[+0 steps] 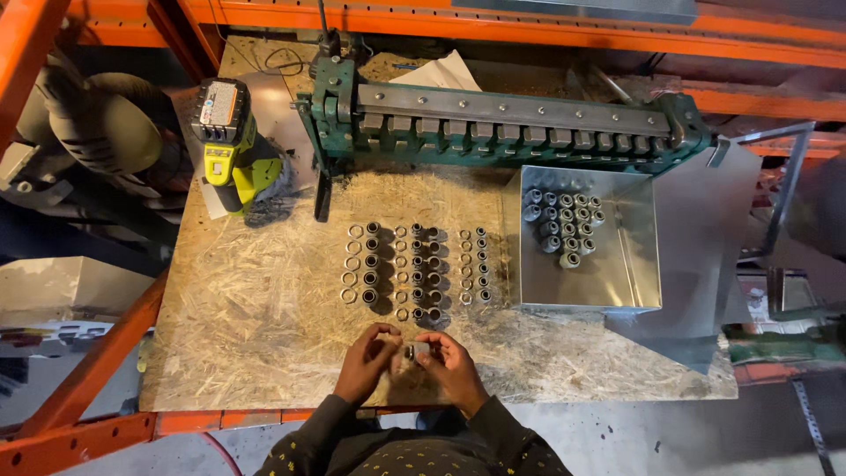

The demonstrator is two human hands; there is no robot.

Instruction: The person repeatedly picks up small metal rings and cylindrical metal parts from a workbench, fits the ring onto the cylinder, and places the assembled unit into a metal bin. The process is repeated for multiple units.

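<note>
Your left hand (366,360) and right hand (452,368) meet at the 6 o'clock edge of the bench (256,326); both pinch a small metal sleeve (418,352) between the fingertips, held just above the board; whether a ring sits on it is too small to tell. Rows of rings and sleeves (416,271) lie at 12 o'clock from your hands, close by; a careless wrist could sweep them out of line. The metal tray (617,264) of finished pieces stands at 2 o'clock; the drill (231,145) at 10 o'clock; the green brake (511,123) beyond. A slipped sleeve could roll off the near edge, since you hold it so close to it.
</note>
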